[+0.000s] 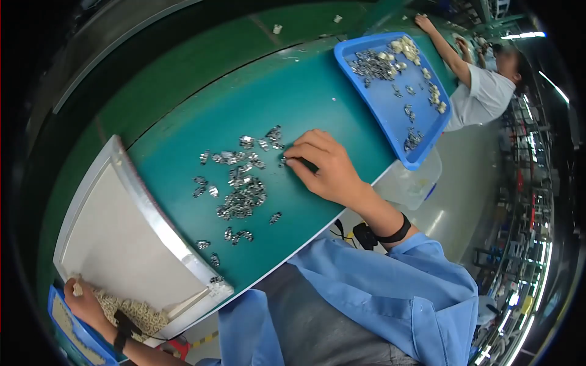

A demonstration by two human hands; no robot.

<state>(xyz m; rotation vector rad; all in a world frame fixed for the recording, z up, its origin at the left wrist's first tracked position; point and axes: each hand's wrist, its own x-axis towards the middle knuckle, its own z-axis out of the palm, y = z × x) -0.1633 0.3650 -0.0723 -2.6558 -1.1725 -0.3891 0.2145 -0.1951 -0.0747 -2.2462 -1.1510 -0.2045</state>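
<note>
Small shiny metal parts (244,198) lie in a loose heap and scattered bits on the green tabletop (293,97). At the right edge of this scatter, my right hand (326,168) pinches one small metal part (282,161) between thumb and fingertips. Far to the left, my left hand (86,303) is at the near corner of a pale framed tray (137,226). Its fingers are curled beside a pile of small cream-coloured pieces (137,311); what they hold, if anything, is too small to name.
A blue tray (390,110) at the right holds metal parts and cream pieces. Beneath it shows a clear plastic bin (418,183). Another blue tray (76,332) stands at the lower left. A co-worker in a white shirt (479,100) reaches over the bench at the far right.
</note>
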